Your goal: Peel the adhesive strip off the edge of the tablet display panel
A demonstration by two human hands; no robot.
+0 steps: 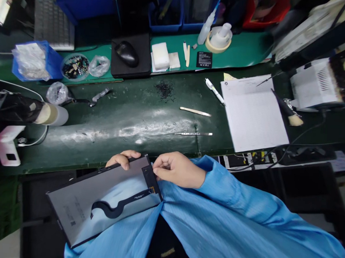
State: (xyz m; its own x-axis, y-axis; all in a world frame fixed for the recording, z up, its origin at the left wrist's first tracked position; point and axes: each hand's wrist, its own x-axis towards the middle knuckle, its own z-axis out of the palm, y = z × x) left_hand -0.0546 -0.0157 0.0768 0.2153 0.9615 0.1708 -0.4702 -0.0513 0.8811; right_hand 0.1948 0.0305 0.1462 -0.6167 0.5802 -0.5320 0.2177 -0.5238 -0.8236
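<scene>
Panel [99, 202] sits low centre-left on my lap, left hand [121, 160] curled over its top edge, right hand [179, 169] pinching the corner by the flex cable [119, 207]; a hard tug likely tears the flex or cracks the glass.

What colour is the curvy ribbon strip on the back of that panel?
Black, on the grey panel; the ribbon strip shows in the head view.

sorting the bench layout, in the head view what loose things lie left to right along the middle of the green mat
roll of tape → metal bracket → wooden stick → white pen → sheet of paper → brush
</scene>
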